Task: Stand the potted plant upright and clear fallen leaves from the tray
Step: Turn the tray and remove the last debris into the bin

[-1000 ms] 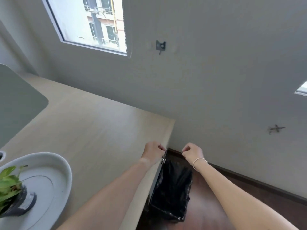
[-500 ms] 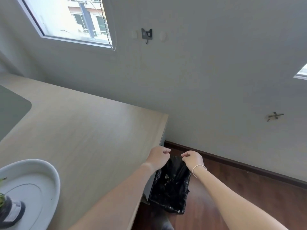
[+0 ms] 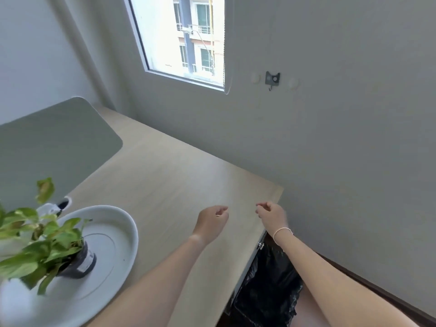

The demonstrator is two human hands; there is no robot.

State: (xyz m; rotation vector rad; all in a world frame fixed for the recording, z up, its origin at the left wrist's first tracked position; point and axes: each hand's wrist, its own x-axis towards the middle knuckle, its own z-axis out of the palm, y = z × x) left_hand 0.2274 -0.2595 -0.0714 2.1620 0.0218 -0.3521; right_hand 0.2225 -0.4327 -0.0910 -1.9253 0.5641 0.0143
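No legible text, brand, number or sign is found in the head view. The dark pot (image 3: 79, 264) of the potted plant (image 3: 35, 237) carries a pale label (image 3: 85, 262), but its print is too blurred and small to read. The small dark wall hook plate (image 3: 272, 79) beside the window shows no readable marking.

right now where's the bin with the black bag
In the head view the bin with the black bag sits low on the right, on the floor against the end of the wooden table, below the right hand.
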